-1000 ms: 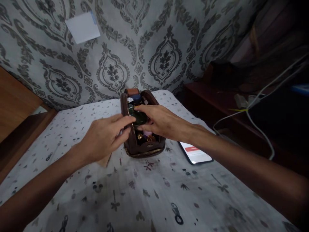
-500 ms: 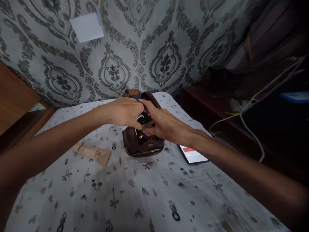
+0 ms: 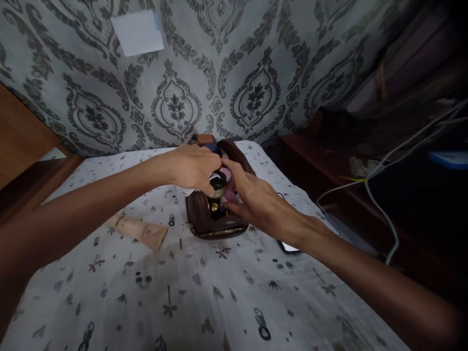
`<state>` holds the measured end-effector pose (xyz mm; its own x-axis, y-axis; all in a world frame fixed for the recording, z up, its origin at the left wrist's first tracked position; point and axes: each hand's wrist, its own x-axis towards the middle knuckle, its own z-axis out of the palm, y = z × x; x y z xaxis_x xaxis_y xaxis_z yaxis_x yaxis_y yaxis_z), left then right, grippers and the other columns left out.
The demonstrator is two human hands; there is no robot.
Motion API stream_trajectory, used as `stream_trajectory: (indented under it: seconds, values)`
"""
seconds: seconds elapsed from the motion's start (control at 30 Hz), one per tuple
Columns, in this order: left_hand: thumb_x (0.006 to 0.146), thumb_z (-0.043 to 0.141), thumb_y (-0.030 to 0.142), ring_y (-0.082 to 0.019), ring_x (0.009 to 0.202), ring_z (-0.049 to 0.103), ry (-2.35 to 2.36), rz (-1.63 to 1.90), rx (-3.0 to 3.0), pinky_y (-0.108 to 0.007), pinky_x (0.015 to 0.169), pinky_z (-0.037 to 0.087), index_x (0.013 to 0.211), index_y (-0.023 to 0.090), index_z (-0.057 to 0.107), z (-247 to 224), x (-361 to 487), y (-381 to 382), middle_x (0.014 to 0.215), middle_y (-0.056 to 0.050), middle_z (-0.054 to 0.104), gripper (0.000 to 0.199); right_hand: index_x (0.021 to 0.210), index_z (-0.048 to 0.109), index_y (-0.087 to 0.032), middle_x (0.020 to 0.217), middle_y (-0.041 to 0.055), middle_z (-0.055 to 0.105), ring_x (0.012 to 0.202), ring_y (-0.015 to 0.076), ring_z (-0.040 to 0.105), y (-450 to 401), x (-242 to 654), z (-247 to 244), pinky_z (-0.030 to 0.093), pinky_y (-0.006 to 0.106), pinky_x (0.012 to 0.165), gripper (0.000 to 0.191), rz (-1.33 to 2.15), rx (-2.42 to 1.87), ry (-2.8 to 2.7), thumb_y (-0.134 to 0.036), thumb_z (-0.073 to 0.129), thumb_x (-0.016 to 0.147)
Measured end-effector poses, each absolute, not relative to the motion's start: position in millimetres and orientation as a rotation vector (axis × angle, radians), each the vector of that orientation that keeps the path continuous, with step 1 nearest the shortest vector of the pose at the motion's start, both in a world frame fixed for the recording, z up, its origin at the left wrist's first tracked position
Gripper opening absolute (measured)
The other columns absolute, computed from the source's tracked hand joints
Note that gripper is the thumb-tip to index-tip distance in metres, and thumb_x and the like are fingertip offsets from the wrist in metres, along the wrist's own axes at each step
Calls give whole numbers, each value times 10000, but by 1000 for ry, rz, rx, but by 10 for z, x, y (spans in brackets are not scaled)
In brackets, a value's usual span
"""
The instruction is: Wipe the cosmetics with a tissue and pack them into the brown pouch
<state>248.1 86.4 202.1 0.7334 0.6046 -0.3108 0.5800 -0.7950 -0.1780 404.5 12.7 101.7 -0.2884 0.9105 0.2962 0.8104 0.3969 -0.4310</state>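
Observation:
A brown bag [image 3: 215,228] with a gold zip stands unzipped on the bed, small items showing inside. My left hand [image 3: 193,166] is closed over the far left of the bag, its fingers on a small round jar [image 3: 218,183] with a dark green top. From the right, my right hand [image 3: 258,197] reaches into the bag, thumb and fingers curved around pink rounded items [image 3: 229,197] whose kind I cannot make out. A gold-coloured cap [image 3: 215,207] shows below the jar. A beige squeeze tube [image 3: 141,231] lies left of the bag.
A phone [image 3: 290,247] lies partly under my right wrist. The patterned white sheet [image 3: 204,302] covers the bed. A white card [image 3: 138,32] is on the wallpapered wall behind. White cables [image 3: 380,214] hang at the right, and wooden furniture [image 3: 27,141] stands at the left.
My right hand has shifted slightly right and down, away from the jar, and pink items now show between its fingers. My left hand stays at the jar. The view has tilted a little.

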Motion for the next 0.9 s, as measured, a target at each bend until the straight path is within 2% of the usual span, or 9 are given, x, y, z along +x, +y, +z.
stream_trajectory:
  seconds: [0.17, 0.3, 0.43, 0.63, 0.77, 0.9]
  values:
    - [783, 689, 467, -291, 955, 669, -1031, 562, -2833, -312, 775, 457, 1111, 143, 711, 2019, 2508, 863, 1042, -115, 725, 461, 1521, 234, -197, 968, 62, 684, 885, 232, 667, 129, 4064, 1032, 533, 323, 746, 825, 310, -1447, -2170, -152, 608, 787]
    - [758, 702, 499, -294, 929, 676, -1036, 592, -2804, -319, 760, 460, 1083, 177, 730, 1996, 2551, 896, 1009, -110, 734, 458, 1518, 231, -226, 970, 50, 672, 836, 211, 656, 134, 4091, 1067, 521, 308, 724, 833, 362, -1443, -2186, -173, 622, 784]
    - [750, 706, 471, -304, 896, 676, -1025, 614, -2790, -340, 752, 461, 1080, 165, 740, 2013, 2579, 881, 1000, -118, 731, 451, 1491, 257, -247, 938, 24, 675, 771, 187, 649, 134, 4119, 1126, 496, 273, 668, 816, 441, -1465, -2194, -182, 643, 775]
    - [750, 709, 415, -344, 996, 661, -1048, 605, -2787, -364, 815, 459, 1119, 167, 739, 2029, 2622, 819, 999, -124, 733, 446, 1436, 299, -233, 861, -3, 676, 703, 172, 635, 159, 4134, 1164, 467, 259, 622, 730, 460, -1444, -2230, -176, 628, 787]
    - [728, 741, 379, -348, 1033, 650, -1053, 585, -2788, -373, 848, 450, 1063, 212, 750, 2000, 2662, 794, 995, -109, 740, 375, 1328, 378, -213, 871, 8, 677, 691, 173, 622, 151, 4128, 1193, 455, 266, 607, 566, 483, -1451, -2240, -187, 603, 809]
    - [763, 715, 329, -354, 1022, 647, -966, 637, -2772, -384, 835, 441, 1067, 183, 749, 2002, 2673, 768, 981, -135, 742, 339, 1199, 433, -232, 877, 2, 670, 691, 164, 605, 147, 4158, 1178, 442, 260, 610, 403, 470, -1430, -2267, -199, 596, 832]
